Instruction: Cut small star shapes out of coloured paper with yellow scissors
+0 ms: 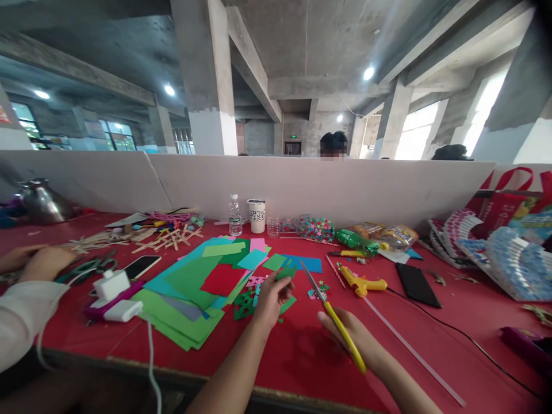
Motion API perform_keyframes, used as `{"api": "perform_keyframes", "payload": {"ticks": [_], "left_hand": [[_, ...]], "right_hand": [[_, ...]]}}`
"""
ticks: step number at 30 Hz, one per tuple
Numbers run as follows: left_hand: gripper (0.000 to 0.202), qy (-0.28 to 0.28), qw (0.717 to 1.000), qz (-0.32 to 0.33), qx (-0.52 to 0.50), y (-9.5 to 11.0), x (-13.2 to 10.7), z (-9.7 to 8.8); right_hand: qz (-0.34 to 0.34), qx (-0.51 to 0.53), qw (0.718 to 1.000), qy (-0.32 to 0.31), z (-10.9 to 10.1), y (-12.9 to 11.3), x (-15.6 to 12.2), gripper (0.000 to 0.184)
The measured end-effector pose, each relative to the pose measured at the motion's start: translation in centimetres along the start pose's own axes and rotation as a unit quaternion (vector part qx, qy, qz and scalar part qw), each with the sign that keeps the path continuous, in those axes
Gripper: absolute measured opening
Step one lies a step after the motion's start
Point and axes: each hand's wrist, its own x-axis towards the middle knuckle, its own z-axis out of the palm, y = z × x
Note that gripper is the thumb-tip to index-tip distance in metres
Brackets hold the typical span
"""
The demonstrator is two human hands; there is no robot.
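My left hand (274,298) is closed on a small piece of green paper (286,272), held above the table. In my right hand (351,332) is a pair of scissors (334,315) with yellow handles, its blades pointing up and away, apart from the paper. Below my left hand lie green cut-out paper shapes (245,305). Small star-shaped pieces (318,290) are scattered near the scissor blades. Left of my hand, sheets of coloured paper (194,279) overlap in a spread pile, mostly green and blue with some red.
Right of my hands lie a yellow glue gun (360,283), a clear glue stick (414,351) and a black phone (418,284). Bottles and a white cup (257,216) stand by the partition (276,178). At left are a co-worker's hands (47,264), wooden sticks (172,238) and a power strip (112,305).
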Motion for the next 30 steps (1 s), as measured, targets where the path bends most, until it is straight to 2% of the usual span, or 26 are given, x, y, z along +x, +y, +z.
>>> {"api": "perform_keyframes", "payload": {"ticks": [6,11,20,30], "left_hand": [[0.021,0.002,1.000,0.009,-0.029,0.9,-0.4,0.1],[0.020,0.005,0.999,-0.002,-0.035,1.0,-0.6,0.1],[0.016,-0.026,0.999,-0.024,-0.005,0.7,-0.7,0.6],[0.015,-0.007,1.000,0.000,-0.011,0.3,-0.1,0.1]], "right_hand": [[-0.028,-0.047,0.998,-0.010,0.8,-0.8,-0.9,0.044],[-0.028,-0.051,0.998,-0.003,1.3,-0.1,-0.9,0.043],[-0.024,0.035,0.998,0.036,2.5,1.3,0.3,0.043],[0.007,0.123,0.991,0.042,2.8,1.0,0.9,0.053]]}}
